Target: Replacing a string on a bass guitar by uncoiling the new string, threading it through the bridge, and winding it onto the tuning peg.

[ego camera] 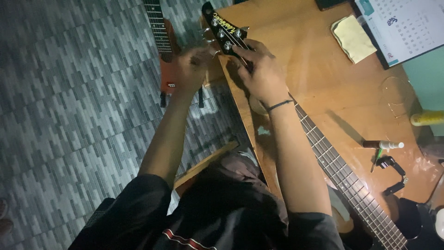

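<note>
Headstock (225, 31) of electric guitar lies at wooden table (296, 69) edge, long neck (342, 176) running back toward person. Right hand (263, 71) wrapped round neck just below headstock. Left hand (194, 67) fingers pinched at tuning pegs (206, 34) on left side, nearer.

A guitar lies across the wooden tabletop (319, 69), its black headstock (225, 31) pointing to about eleven o'clock and its fretted neck (344, 178) running down to five o'clock. The right hand (263, 74) rests over the neck just below the headstock, a dark band around its wrist. The left hand (193, 69) is at the headstock's nine o'clock side, by the tuning pegs; what its fingers grip is too blurred to tell. On the tiled floor (69, 92) stands a second, reddish guitar (166, 60). At two o'clock lie a yellow cloth (354, 39) and a calendar (407, 28).
</note>
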